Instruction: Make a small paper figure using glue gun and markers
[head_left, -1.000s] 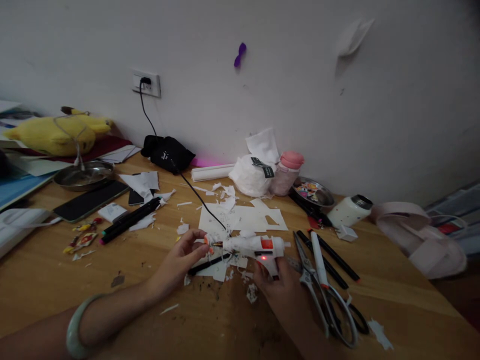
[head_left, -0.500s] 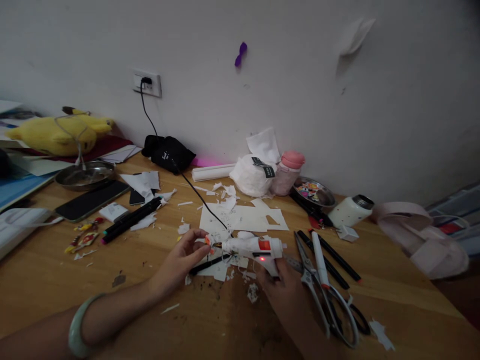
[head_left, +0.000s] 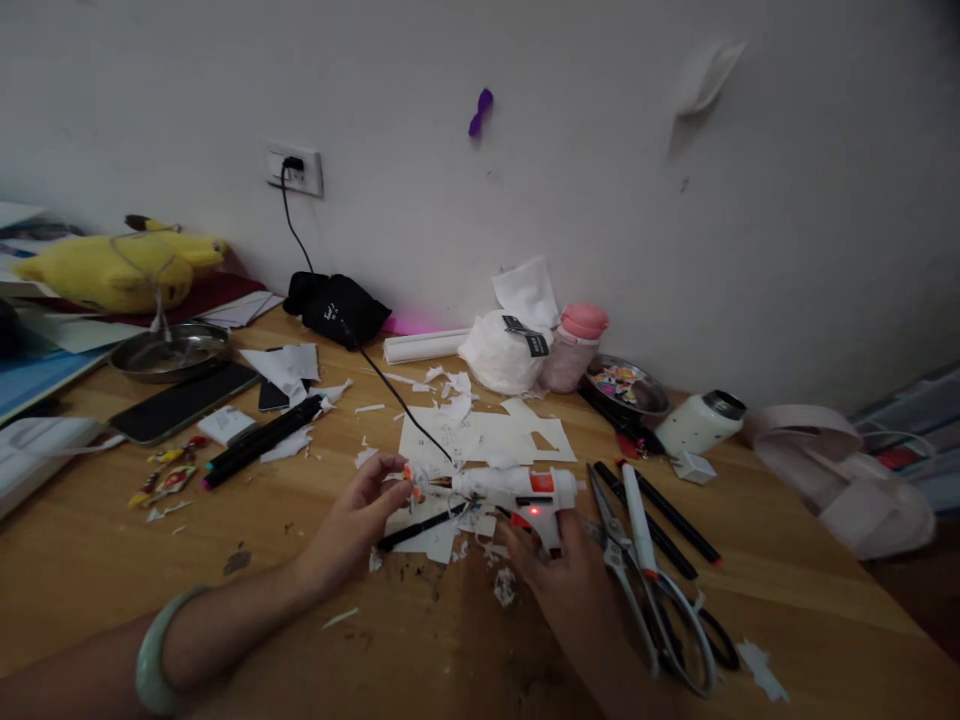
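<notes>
My right hand [head_left: 559,560] is closed around the handle of a white hot glue gun [head_left: 495,484], whose red light is lit. The gun points left, and a black cord runs from it. Between the fingertips of my left hand [head_left: 373,505] is a small orange and white piece [head_left: 414,482], its exact kind too small to tell. The gun's nozzle is right beside that piece; I cannot tell whether they touch. Below them lie cut white paper [head_left: 487,435] and a black pen [head_left: 421,528]. Large scissors [head_left: 619,555] lie just right of my right hand.
Several markers [head_left: 641,520] lie by the scissors. A white bottle [head_left: 697,422], a pink-lidded bottle [head_left: 574,350] and a white tissue roll [head_left: 504,350] stand behind. To the left are phones [head_left: 184,402], a metal dish [head_left: 172,352] and a yellow plush toy [head_left: 112,268]. The cord reaches a wall socket [head_left: 294,168].
The glue gun has shifted a little to the right, and red shows at its trigger area. My left hand has moved slightly left with the small piece.
</notes>
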